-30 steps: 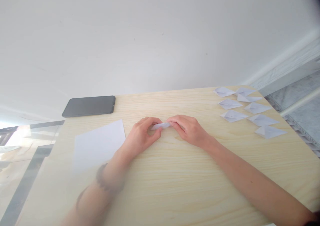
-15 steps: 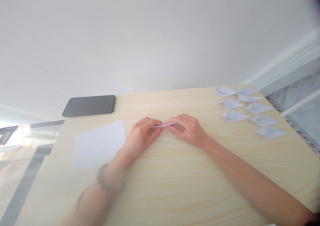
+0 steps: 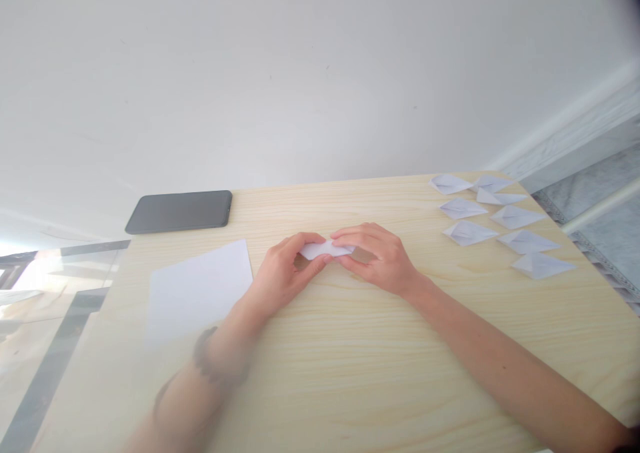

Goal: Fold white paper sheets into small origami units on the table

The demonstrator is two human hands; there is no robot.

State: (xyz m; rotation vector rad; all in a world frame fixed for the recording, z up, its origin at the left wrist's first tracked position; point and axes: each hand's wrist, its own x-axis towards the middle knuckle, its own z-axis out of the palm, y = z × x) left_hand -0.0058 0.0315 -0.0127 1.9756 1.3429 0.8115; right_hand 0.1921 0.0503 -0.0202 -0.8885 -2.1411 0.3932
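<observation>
Between both hands, at the middle of the wooden table [image 3: 350,359], is a small folded white paper [image 3: 325,248]. My left hand [image 3: 287,263] pinches its left end, thumb below and fingers above. At its right end my right hand [image 3: 375,256] grips it the same way, fingertips on the upper edge. The broad face of the paper is turned toward me, and its ends are partly covered by fingers. Left of my left hand lies a flat white paper sheet [image 3: 200,289], partly behind the forearm.
Several folded white paper pieces [image 3: 529,241], pointed at the ends, lie in loose rows at the table's right side. A dark phone [image 3: 179,211] rests at the back left edge. Behind the table stands a pale wall [image 3: 300,93].
The folded paper was seen nearly edge-on as a thin strip; now it is tilted so its face shows. The fingers of both hands have shifted slightly along it.
</observation>
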